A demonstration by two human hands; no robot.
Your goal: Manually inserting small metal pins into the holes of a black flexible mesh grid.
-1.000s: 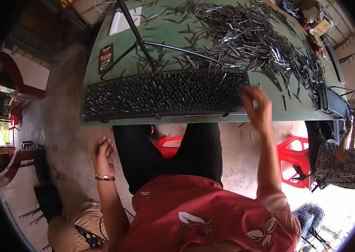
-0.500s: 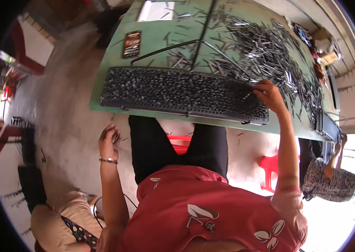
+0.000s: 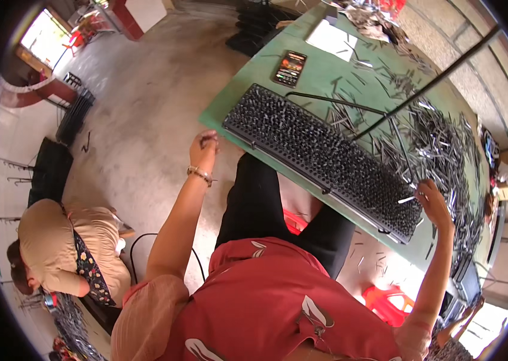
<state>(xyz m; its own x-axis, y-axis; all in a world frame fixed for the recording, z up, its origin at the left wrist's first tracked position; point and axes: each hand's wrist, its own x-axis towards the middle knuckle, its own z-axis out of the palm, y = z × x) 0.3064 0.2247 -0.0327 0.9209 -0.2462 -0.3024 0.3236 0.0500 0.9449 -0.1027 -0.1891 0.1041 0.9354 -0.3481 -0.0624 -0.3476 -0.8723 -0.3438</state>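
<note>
A long black tray-like block (image 3: 320,150) with rows of holes, packed with small dark pieces whose tips glint, lies along the near edge of the green table (image 3: 218,111). At its right end, my right hand (image 3: 435,204) is closed in a pinch on a thin shiny strip (image 3: 407,200) that reaches over the block. My left hand (image 3: 205,149) is off the table's left corner with its fingers curled in. What it holds, if anything, is hidden.
Loose dark strips (image 3: 437,141) are heaped behind the block. A black bent rod (image 3: 434,87) crosses above it. A phone (image 3: 290,68) and white paper (image 3: 332,39) lie at the far left. Red stools (image 3: 386,304) are below the table. A person (image 3: 70,246) bends over at left.
My view has turned, so the table now slants down to the right. The right hand stays at the block's right end, with the strip showing plainly. My left hand has come nearer the table corner.
</note>
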